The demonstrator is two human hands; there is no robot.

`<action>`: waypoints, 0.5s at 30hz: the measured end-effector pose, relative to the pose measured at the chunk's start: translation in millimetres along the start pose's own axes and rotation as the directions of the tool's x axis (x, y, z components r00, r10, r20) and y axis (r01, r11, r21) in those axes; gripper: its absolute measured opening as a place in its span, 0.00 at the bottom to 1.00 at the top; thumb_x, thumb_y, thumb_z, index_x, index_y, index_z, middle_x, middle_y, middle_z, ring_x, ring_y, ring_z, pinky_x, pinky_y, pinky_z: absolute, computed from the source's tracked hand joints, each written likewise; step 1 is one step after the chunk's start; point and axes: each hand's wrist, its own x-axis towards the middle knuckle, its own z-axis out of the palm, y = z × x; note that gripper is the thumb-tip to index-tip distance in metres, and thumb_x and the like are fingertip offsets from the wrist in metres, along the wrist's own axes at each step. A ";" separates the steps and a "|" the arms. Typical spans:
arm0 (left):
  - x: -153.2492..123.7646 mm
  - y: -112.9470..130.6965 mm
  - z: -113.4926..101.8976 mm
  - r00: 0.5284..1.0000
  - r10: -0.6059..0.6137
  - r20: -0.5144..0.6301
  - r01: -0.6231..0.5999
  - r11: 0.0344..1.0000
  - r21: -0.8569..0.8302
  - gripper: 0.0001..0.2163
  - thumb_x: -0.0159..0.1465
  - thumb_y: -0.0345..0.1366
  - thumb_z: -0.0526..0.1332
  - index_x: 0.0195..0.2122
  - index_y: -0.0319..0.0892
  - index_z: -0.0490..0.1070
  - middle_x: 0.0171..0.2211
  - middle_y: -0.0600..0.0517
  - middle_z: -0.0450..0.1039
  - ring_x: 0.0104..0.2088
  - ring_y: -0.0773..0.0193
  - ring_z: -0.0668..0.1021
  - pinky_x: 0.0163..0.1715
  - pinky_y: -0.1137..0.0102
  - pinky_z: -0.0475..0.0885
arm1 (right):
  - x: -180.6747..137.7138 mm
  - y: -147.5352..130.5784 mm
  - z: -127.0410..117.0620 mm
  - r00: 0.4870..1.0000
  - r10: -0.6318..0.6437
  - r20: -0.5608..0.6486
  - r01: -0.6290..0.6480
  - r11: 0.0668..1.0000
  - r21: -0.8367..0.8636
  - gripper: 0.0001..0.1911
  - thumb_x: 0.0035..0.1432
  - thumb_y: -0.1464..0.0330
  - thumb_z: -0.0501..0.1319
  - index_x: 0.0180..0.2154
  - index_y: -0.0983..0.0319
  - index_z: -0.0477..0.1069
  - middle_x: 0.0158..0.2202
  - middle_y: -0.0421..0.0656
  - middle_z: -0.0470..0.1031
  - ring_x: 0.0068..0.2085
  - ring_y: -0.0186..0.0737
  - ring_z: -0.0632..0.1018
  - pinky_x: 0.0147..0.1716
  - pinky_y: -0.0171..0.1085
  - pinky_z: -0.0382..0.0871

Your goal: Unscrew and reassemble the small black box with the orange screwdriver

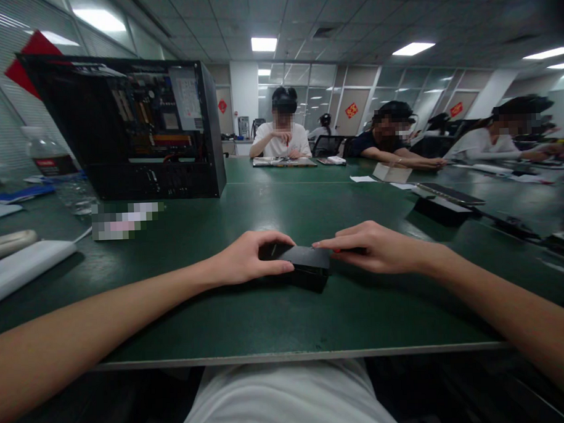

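Note:
A small black rectangular box-shaped device (306, 257) lies on the green table in front of me, with a gap or slot along its near right end. My left hand (249, 259) is closed around its left end, thumb on the near side and fingers over the far side. From the right, my right hand (373, 248) reaches in with the index finger stretched to the device's top right edge. The other fingers are curled, and a small red spot shows under them. Whatever they hold, if anything, is hidden.
An opened black computer case (168, 129) stands at the back left, near a plastic bottle (53, 158). A white power strip (29, 266) lies at the left. To the right are a black box with a flat device (448, 196) and a small open carton (391, 172). Several people sit beyond.

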 end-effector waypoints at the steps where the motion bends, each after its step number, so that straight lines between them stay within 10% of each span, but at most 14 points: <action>1: -0.3 0.7 0.9 1.000 -0.010 -0.011 0.010 1.000 0.004 0.21 0.62 0.46 0.69 0.52 0.39 0.77 0.41 0.50 0.78 0.38 0.61 0.77 0.37 0.70 0.70 | -0.4 -0.5 -0.9 1.000 -0.009 -0.017 0.009 1.000 -0.010 0.22 0.71 0.68 0.53 0.61 0.65 0.72 0.34 0.46 0.79 0.31 0.31 0.74 0.32 0.30 0.63; 15: -1.0 0.8 4.6 0.997 -0.055 -0.050 0.055 0.998 -0.002 0.23 0.60 0.47 0.70 0.52 0.39 0.78 0.40 0.48 0.81 0.37 0.59 0.79 0.37 0.69 0.71 | 9.0 -4.9 17.5 0.993 -0.009 -0.117 -0.002 0.995 -0.096 0.22 0.69 0.71 0.53 0.61 0.63 0.72 0.35 0.46 0.78 0.32 0.33 0.75 0.33 0.31 0.65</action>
